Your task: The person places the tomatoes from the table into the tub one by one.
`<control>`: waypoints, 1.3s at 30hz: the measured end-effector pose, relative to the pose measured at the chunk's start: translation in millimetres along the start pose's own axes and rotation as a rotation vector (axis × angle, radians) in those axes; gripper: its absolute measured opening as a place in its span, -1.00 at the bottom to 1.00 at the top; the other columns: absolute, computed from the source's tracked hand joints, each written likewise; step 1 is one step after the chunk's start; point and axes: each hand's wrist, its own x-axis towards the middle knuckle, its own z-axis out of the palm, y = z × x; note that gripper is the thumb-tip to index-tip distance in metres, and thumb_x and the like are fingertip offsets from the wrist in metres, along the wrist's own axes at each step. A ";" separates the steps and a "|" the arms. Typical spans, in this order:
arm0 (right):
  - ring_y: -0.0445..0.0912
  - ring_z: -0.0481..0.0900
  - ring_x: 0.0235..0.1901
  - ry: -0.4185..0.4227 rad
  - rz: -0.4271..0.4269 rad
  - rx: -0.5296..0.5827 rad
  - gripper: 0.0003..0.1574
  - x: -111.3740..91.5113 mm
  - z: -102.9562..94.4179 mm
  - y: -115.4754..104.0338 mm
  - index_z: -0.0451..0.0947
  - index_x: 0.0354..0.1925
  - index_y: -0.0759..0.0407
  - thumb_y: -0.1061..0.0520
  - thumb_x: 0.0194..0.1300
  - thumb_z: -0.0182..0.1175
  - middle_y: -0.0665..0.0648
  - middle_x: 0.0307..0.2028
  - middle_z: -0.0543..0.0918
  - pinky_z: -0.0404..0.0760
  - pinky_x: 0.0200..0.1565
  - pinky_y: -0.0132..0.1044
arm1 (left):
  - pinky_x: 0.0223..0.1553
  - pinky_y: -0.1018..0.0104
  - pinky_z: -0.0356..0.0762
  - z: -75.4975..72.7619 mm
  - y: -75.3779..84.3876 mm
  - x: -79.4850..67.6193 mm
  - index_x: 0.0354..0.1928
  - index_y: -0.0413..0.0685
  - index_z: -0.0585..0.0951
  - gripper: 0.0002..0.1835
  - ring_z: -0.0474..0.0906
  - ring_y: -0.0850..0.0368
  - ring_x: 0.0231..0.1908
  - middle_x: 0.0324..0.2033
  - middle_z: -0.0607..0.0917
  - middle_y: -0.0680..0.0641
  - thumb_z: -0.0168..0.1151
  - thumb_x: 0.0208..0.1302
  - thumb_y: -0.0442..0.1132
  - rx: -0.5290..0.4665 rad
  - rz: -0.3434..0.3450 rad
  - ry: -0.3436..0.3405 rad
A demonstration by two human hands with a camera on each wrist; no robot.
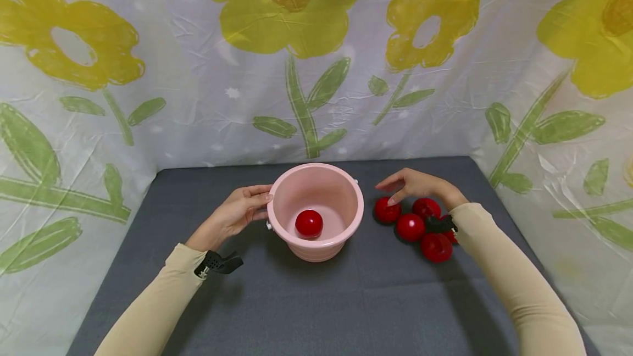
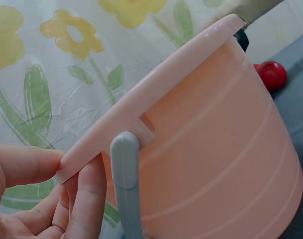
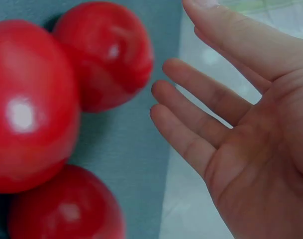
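A pale pink bucket [image 1: 316, 251] stands upright in the middle of the table, a single red ball [image 1: 309, 223] lying inside on its bottom. My left hand [image 1: 240, 209] pinches the bucket's left rim between thumb and fingers. Up close in the left wrist view, the thumb is above the rim and the fingers below, beside the grey handle [image 2: 126, 184]. Over a cluster of glossy red balls [image 1: 410, 227] to the right of the bucket hovers my right hand [image 1: 415, 184], fingers spread and holding nothing. Its thumb overlaps the leftmost ball [image 1: 387, 210] in the head view.
A dark grey cloth [image 1: 316, 312] covers the table. Behind it and along both sides hangs a white curtain [image 1: 207, 114] printed with yellow flowers. Black wrist straps [image 1: 217, 262] sit over the cream sleeves.
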 end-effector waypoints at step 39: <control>0.17 0.47 0.27 -0.027 0.094 -0.123 -0.40 11.1 17.7 13.5 0.59 0.20 0.14 0.15 0.17 0.42 0.21 0.20 0.62 0.58 0.24 0.01 | -0.23 0.40 0.74 2.0 0.7 -0.1 0.42 -0.43 0.21 -0.40 0.70 0.32 -0.23 -0.12 0.71 0.16 0.11 0.42 -0.37 -0.025 -0.001 0.000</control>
